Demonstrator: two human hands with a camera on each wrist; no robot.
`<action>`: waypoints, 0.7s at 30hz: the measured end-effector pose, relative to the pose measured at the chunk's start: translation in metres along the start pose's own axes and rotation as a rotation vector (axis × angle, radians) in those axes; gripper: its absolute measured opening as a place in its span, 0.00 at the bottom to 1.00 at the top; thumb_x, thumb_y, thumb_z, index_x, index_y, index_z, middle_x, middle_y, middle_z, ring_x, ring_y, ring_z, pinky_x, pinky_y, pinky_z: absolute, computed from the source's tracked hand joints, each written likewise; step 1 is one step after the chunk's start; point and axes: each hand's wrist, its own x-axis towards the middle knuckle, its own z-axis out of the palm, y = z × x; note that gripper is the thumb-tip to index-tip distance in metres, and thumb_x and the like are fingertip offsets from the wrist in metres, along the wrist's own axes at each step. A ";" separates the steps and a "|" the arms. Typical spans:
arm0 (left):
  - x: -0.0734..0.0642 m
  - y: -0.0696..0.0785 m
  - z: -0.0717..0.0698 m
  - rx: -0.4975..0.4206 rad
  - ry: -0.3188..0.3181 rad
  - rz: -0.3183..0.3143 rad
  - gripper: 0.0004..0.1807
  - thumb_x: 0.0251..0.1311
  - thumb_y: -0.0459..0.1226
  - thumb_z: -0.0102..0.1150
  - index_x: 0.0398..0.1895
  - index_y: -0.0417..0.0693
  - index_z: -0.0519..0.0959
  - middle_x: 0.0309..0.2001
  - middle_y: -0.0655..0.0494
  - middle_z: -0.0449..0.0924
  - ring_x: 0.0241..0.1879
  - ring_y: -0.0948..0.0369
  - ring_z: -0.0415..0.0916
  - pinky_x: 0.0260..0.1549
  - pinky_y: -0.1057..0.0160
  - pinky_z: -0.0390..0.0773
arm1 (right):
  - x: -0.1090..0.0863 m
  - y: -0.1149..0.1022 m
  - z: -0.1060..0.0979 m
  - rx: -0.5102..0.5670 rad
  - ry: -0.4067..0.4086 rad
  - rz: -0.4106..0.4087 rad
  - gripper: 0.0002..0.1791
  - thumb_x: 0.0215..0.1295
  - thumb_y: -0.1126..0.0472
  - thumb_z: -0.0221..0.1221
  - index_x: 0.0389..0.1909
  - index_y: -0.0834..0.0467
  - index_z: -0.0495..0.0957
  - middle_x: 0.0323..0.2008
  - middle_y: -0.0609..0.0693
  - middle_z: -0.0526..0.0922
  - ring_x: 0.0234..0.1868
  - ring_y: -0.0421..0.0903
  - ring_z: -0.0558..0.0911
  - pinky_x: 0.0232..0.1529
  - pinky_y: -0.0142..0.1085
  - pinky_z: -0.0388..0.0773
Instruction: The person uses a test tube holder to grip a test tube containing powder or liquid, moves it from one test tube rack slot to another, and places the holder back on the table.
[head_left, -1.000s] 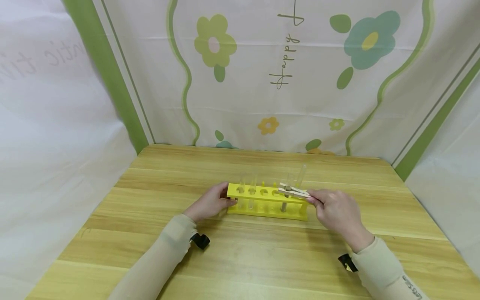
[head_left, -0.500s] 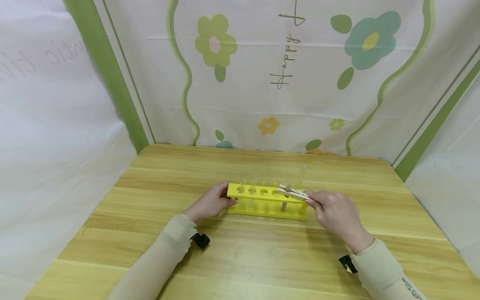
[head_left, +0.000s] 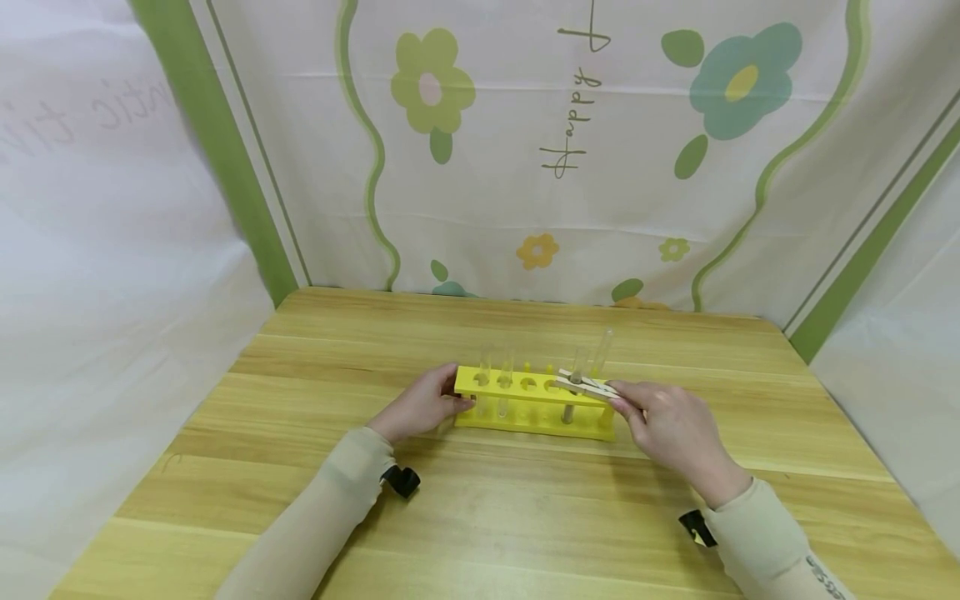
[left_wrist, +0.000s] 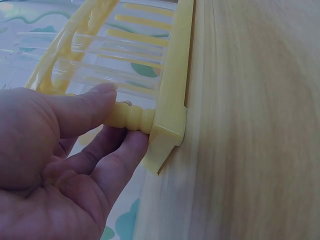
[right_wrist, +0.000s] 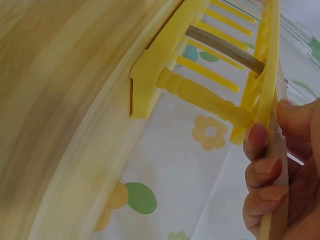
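Observation:
A yellow test tube rack (head_left: 517, 429) stands on the table, two clear test tubes (head_left: 505, 375) upright at its left end. The left hand (head_left: 420, 406) pinches the rack's left end post (left_wrist: 132, 117) between thumb and fingers. A wooden test tube clamp (head_left: 588, 385) lies across the rack's top near its right end, gripped by the right hand (head_left: 670, 421). Its jaws sit around a test tube (head_left: 567, 414) with grey-brown contents, whose lower part stays down in the rack. In the right wrist view, fingers curl around the clamp's handle (right_wrist: 279, 165) beside the rack's top plate.
Another clear test tube (head_left: 603, 350) leans slightly at the rack's back right. Yellow pegs (right_wrist: 210, 73) rise along the rack's back. A floral curtain (head_left: 480, 183) hangs behind the wooden table (head_left: 510, 517), with white cloth (head_left: 112, 333) at the sides.
The right hand and the clamp's handle end have shifted slightly over the first half second, and the clamp lies at a slightly different angle. The left hand and rack have stayed put.

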 end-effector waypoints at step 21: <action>-0.001 -0.001 0.000 0.018 0.005 0.011 0.09 0.68 0.38 0.62 0.39 0.47 0.70 0.36 0.53 0.76 0.35 0.57 0.72 0.35 0.58 0.73 | 0.007 -0.004 -0.017 -0.006 0.025 -0.036 0.13 0.61 0.61 0.68 0.46 0.61 0.86 0.28 0.50 0.86 0.14 0.33 0.59 0.13 0.30 0.56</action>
